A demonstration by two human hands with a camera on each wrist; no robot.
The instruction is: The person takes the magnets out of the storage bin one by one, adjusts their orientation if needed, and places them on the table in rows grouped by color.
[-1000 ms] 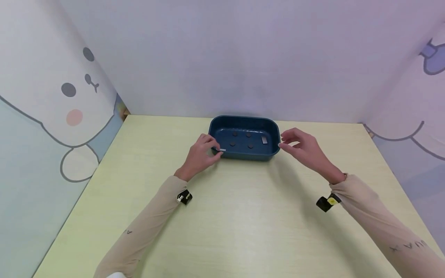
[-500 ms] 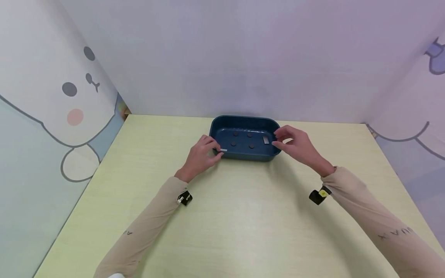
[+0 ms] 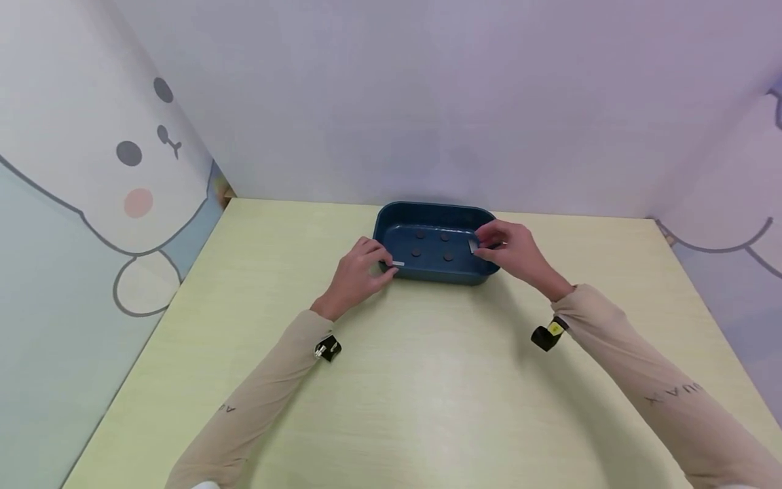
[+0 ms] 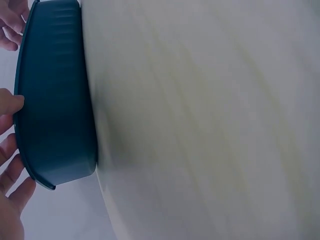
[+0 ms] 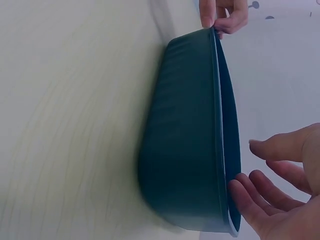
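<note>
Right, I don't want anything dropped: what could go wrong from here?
The left hand grips the tub while the right hand isn't gripping it, so a lift now might tip it. The tub stands near the back edge of the table, so a push could bump it into the wall.

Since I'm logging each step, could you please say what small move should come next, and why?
Probably close the right hand on the blue container at its right end: thumb and fingers stand apart there, while the left hand grips the left.
</note>
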